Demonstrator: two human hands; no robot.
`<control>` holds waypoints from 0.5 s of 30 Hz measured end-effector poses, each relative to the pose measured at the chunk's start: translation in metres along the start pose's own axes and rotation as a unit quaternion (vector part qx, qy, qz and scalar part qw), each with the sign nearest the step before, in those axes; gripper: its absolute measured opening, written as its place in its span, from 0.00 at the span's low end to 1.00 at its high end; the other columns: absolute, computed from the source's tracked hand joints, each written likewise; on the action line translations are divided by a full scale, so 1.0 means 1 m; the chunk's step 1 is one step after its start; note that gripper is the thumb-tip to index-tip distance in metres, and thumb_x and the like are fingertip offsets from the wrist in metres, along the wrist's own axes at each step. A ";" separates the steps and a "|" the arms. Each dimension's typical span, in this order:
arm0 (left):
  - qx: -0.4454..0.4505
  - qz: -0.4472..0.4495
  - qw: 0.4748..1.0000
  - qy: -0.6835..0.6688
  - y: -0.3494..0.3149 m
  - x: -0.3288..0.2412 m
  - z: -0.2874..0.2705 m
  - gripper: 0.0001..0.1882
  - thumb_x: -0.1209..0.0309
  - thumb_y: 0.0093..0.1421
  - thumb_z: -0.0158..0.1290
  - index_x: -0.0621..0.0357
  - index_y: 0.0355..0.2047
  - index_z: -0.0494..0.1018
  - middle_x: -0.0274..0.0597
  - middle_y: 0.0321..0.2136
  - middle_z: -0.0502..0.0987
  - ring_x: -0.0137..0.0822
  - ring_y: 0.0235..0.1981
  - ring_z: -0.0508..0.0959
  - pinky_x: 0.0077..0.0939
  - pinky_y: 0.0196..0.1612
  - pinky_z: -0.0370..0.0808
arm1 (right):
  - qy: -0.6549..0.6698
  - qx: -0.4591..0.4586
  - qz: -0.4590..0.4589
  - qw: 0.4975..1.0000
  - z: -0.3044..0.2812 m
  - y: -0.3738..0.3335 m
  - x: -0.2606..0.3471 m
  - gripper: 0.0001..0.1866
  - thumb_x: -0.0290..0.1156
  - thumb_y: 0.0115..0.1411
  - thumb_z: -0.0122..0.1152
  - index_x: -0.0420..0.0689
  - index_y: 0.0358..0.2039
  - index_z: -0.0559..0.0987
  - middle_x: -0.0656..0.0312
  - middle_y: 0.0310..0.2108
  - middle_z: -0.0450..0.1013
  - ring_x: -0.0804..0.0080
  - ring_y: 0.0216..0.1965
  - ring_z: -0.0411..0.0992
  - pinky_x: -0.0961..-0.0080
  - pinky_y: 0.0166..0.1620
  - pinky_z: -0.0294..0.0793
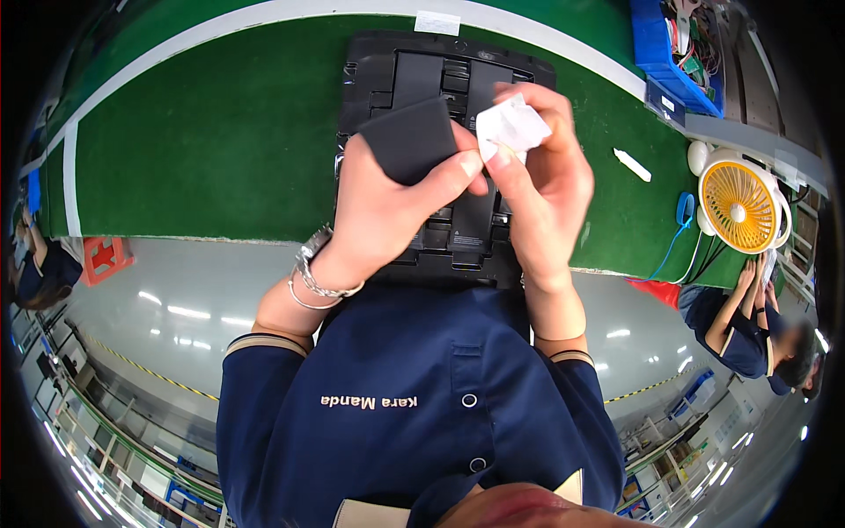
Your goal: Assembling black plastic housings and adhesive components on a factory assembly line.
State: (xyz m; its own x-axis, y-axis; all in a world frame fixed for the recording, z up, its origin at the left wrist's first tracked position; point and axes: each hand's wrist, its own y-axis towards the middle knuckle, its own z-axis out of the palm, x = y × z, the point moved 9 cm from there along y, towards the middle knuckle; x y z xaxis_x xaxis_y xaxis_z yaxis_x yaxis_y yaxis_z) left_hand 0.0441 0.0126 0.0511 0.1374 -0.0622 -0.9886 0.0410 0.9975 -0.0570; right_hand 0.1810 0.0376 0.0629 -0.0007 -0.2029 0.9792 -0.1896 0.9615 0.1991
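Note:
My left hand (378,207) is closed on a flat black rectangular slab (408,141), its broad dark face tilted up. A crumpled white sheet (512,126), paper or thin cloth, is pinched in the bent fingers of my right hand (559,189). Thumb to thumb, the two hands nearly meet, and the sheet is close to the slab's right edge. Beneath them lies a black moulded tray (363,75) holding several dark flat slabs like the one in my hand; my hands and the held slab hide much of it.
On the green mat (220,132), a white marker-like stick (632,165) lies to the right. Beyond it are a blue cable loop (685,211) and a yellow-and-white fan (739,207). A blue bin (660,53) of wires stands far right. Co-workers sit at both sides.

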 end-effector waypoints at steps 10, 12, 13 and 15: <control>-0.018 -0.033 0.997 -0.070 0.006 0.011 -0.008 0.04 0.77 0.57 0.54 0.66 0.31 0.75 0.41 0.22 0.78 0.30 0.27 0.79 0.24 0.34 0.75 | -0.061 -0.087 -0.163 0.981 -0.025 -0.008 0.035 0.20 0.26 0.53 0.62 0.31 0.45 0.73 0.52 0.50 0.66 0.58 0.57 0.64 0.62 0.60 0.62; -0.020 -0.024 0.999 -0.039 0.004 0.006 -0.007 0.03 0.77 0.56 0.54 0.66 0.30 0.75 0.41 0.21 0.78 0.29 0.27 0.79 0.23 0.34 0.75 | 0.032 -0.036 -0.049 0.998 -0.008 0.000 0.017 0.08 0.24 0.52 0.65 0.39 0.28 0.73 0.54 0.48 0.67 0.61 0.52 0.66 0.65 0.54 0.65; -0.019 -0.025 0.999 -0.040 0.004 0.004 -0.005 0.03 0.77 0.56 0.54 0.66 0.30 0.75 0.41 0.21 0.78 0.29 0.27 0.79 0.23 0.34 0.75 | -0.074 0.010 -0.031 0.997 0.000 0.002 0.008 0.08 0.23 0.52 0.66 0.40 0.27 0.73 0.55 0.47 0.68 0.65 0.50 0.67 0.70 0.53 0.65; -0.029 0.013 0.998 0.061 0.003 -0.004 -0.006 0.03 0.77 0.56 0.53 0.66 0.29 0.75 0.41 0.21 0.78 0.28 0.26 0.79 0.23 0.33 0.74 | -0.034 -0.004 -0.017 0.999 0.001 0.005 -0.006 0.09 0.23 0.50 0.67 0.41 0.26 0.73 0.56 0.45 0.69 0.64 0.48 0.68 0.69 0.52 0.65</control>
State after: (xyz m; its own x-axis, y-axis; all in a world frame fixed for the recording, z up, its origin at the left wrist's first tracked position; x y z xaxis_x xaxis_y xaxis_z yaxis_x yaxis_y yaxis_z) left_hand 0.0372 0.0158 0.0544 0.0169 -0.0353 -0.9992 -0.0184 0.9992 -0.0356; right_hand 0.1787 0.0433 0.0584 -0.0611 -0.2470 0.9671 -0.1830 0.9552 0.2324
